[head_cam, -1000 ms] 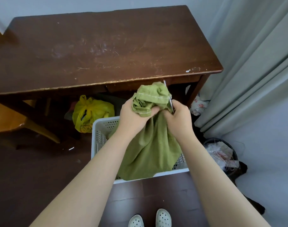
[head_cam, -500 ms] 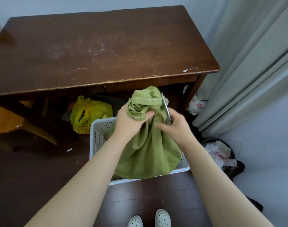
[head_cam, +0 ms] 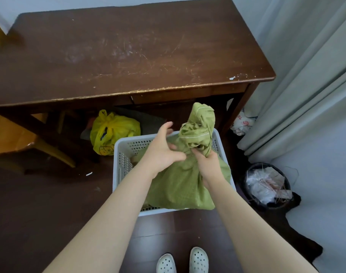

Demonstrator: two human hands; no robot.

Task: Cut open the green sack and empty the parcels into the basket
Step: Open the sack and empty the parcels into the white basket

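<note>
Head view. Green sack (head_cam: pixel 180 186) sits inside the basket (head_cam: pixel 120 154), its bunched neck standing above the far rim. Right hand (head_cam: pixel 209 166) is clenched round the neck low down. Left hand (head_cam: pixel 162 152) has its fingers spread and loose at the sack's left side, gripping nothing. No blade visible, so I cannot tell whether the right hand also holds a cutter.

Judgement: opening step unfinished, no parcels seen. Keep the neck taut over the basket and cut above the gripping fingers, away from the left hand.
</note>
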